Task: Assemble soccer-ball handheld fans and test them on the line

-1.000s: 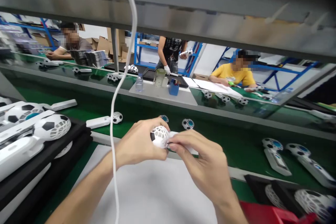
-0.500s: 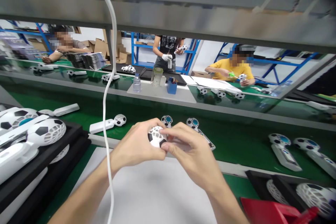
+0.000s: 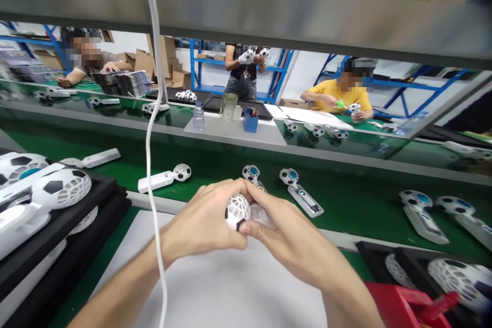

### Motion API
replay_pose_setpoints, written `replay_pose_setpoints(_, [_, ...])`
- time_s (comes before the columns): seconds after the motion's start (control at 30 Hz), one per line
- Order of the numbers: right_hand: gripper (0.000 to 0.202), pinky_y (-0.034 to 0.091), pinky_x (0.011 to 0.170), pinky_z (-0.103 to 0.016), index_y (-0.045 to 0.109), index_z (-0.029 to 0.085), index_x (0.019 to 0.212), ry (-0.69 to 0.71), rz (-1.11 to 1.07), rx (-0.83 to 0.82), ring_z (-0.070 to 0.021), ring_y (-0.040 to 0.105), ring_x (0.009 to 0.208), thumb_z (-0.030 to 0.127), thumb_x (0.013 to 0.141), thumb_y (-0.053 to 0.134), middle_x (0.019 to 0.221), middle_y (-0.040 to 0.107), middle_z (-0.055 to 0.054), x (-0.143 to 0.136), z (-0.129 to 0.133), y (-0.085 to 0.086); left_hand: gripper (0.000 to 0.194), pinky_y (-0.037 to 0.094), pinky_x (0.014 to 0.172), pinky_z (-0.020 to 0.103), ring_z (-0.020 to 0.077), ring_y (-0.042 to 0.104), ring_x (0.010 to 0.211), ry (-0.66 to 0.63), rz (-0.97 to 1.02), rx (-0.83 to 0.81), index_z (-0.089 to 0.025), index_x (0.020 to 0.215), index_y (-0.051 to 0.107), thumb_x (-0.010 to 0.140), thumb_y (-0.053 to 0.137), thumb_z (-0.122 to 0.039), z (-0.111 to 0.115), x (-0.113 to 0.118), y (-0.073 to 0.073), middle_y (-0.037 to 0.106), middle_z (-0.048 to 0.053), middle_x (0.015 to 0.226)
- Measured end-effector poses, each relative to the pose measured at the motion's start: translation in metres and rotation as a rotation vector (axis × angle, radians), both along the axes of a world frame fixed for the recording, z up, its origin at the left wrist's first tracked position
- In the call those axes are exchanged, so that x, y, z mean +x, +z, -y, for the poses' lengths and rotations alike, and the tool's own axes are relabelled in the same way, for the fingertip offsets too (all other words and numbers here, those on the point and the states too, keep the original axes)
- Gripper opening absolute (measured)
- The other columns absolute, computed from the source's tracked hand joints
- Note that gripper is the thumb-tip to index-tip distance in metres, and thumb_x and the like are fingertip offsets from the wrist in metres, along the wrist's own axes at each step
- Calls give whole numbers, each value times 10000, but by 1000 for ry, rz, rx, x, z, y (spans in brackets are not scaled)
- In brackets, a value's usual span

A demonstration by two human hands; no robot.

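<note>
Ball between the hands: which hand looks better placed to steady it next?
Likely the left hand: it curves around the ball; the right hand has its thumb at the lower edge.

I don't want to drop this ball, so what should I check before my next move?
1. Left hand wrapped around the ball: ok.
2. Right hand steadying it: ok, thumb at its lower edge.
3. Ball held over the white sheet's side of the bench: cannot tell, the hands block the view beneath.
4. Cable out of the left forearm's line of view: not ok, it crosses in front.
5. Far side of the ball sound: cannot tell, hidden.
</note>
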State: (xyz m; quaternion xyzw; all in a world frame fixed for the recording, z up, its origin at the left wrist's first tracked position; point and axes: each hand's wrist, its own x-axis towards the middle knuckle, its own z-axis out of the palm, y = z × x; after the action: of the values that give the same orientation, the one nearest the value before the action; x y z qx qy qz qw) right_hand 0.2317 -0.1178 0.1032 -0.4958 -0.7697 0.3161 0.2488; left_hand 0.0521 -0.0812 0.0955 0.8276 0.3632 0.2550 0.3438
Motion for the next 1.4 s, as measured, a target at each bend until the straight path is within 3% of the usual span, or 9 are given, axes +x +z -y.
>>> replay_pose_setpoints(0.2, [422, 428, 843, -343, 529, 339, 1322, -9, 42, 30, -246, 574, 1052, 430, 917, 608, 1251, 612, -6, 3, -21, -21, 357, 395, 514, 219, 132, 505, 649, 223, 68, -136, -261, 954, 560, 662, 762, -296, -15, -19, 1, 600, -58, 778])
replay_pose_setpoints(0.33, [449, 451, 826, -381, 465, 366, 1334, -52, 13, -44, -240, 580, 1013, 316, 907, 593, 1235, 604, -9, 1, -30, -35, 456, 530, 565, 296, 172, 626, 647, 326, 279, -308, -237, 1088, 495, 821, 597, -593, -43, -37, -8, 640, 12, 898])
replay_pose_setpoints(0.47, [425, 506, 561, -332, 432, 285, 1301, -94, -539, -313, -216, 631, 744, 302, 893, 549, 1012, 633, -39, 0, -35, -38, 501, 534, 882, 374, 247, 627, 1104, 503, -208, -121, -282, 1286, 445, 940, 325, -623, -80, -65, -39, 567, 72, 1283])
replay_pose_setpoints(0.57, [437, 524, 487, -329, 464, 219, 1288, -94, -853, -413, -197, 641, 647, 261, 858, 532, 1070, 637, -84, 5, -36, -32, 688, 340, 1026, 671, 494, 386, 1323, 667, -468, -179, -161, 1266, 533, 699, 774, -468, -105, -85, -75, 468, 216, 1387])
replay_pose_setpoints(0.7, [391, 581, 571, -347, 542, 170, 1224, -150, -935, -398, -200, 676, 697, 223, 836, 541, 1142, 653, -118, 14, -31, -20, 482, 382, 1041, 624, 360, 461, 1288, 705, -558, -277, -169, 1282, 559, 854, 686, -353, -123, -96, -115, 502, 143, 1383])
replay_pose_setpoints(0.83, [436, 588, 635, -326, 541, 145, 1242, -184, -929, -390, -206, 702, 684, 202, 810, 553, 1034, 709, -113, 21, -27, -11, 374, 460, 1000, 531, 289, 531, 1211, 674, -409, -289, -162, 1239, 584, 908, 634, -328, -129, -98, -128, 537, 116, 1343])
replay_pose_setpoints(1.1, [452, 607, 627, -338, 556, 157, 1229, -315, -1000, -347, -216, 699, 756, 180, 778, 578, 1097, 707, -104, 18, -29, -10, 350, 503, 541, 298, 154, 595, 620, 444, 377, -514, -147, 1167, 506, 966, 390, -409, -117, -71, -90, 641, 73, 893])
replay_pose_setpoints(1.23, [436, 594, 614, -317, 579, 160, 1221, -320, -1000, -347, -200, 703, 684, 189, 786, 586, 1027, 730, -95, 15, -29, -11, 360, 524, 534, 302, 178, 627, 668, 197, 723, -575, -171, 1161, 489, 829, 530, -305, -89, -55, -52, 657, 107, 1004])
replay_pose_setpoints(1.4, [410, 616, 703, -344, 646, 219, 1173, -245, -1233, -442, -241, 725, 911, 211, 763, 650, 1180, 709, -80, 19, -34, -22, 370, 572, 575, 283, 166, 640, 735, 0, 1043, -664, -144, 1131, 584, 803, 607, -315, -54, -38, -21, 644, 113, 1101])
